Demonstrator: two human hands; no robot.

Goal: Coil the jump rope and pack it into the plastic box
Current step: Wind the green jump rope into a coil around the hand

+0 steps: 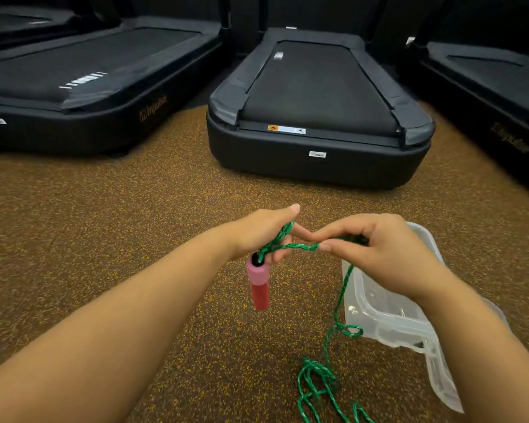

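A green braided jump rope (336, 312) runs from my hands down to a loose tangle on the floor at the bottom. Its pink and red handle (258, 282) hangs below my left hand (263, 233), which has the rope looped around its fingers. My right hand (376, 251) pinches the rope just right of the left hand, fingertips nearly touching. The clear plastic box (376, 312) lies open on the floor under my right forearm, with its lid (440, 380) beside it. The second handle is not visible.
The floor is brown speckled rubber (104, 239). A black treadmill (318, 117) stands straight ahead, another treadmill (89, 87) at the left and a third treadmill (495, 96) at the right edge.
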